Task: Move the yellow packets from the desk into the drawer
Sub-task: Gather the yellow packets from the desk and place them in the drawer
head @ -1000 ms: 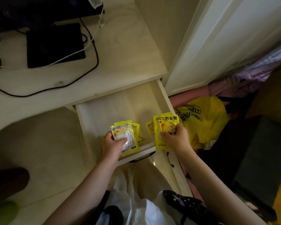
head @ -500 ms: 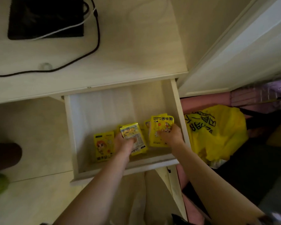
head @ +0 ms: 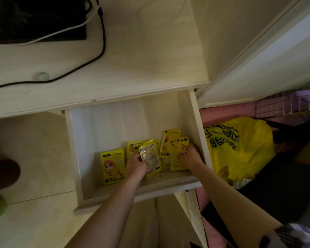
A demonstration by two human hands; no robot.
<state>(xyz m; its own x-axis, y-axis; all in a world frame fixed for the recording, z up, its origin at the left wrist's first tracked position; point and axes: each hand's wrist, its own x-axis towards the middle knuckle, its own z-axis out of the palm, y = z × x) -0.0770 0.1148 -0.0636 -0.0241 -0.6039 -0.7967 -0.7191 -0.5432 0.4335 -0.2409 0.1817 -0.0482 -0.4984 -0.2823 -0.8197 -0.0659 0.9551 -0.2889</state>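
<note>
An open wooden drawer (head: pixel 138 122) is seen at the centre of the frame, pulled out from under the pale desk (head: pixel 132 65) that fills the upper half. Both bare forearms are reached into the drawer from the lower edge of the frame.

The left hand (head: pixel 136 166) is closed around a yellow packet with a silvery printed face (head: pixel 150 158), which is held tilted near the front of the drawer. Behind it, more yellow packets (head: pixel 132 149) are partly hidden by the hand and the held packet; their number cannot be told.

The right hand (head: pixel 189 158) is closed on a yellow packet with red cartoon print (head: pixel 177 149), held against the right wall of the drawer. Just behind it a further packet (head: pixel 170 136) is stood leaning, its top edge toward the upper part of the frame.

A single yellow packet with a cartoon face (head: pixel 113 166) is laid flat on the drawer floor at the left, apart from the rest and touched by neither hand.

On the desk, at the upper left of the frame, a black flat device (head: pixel 39 20) is crossed by a white cable (head: pixel 61 32), and a black cable (head: pixel 97 56) is looped beside it. At the right of the frame, beside the drawer, a yellow plastic bag with black lettering (head: pixel 240 149) is seen on the floor.
</note>
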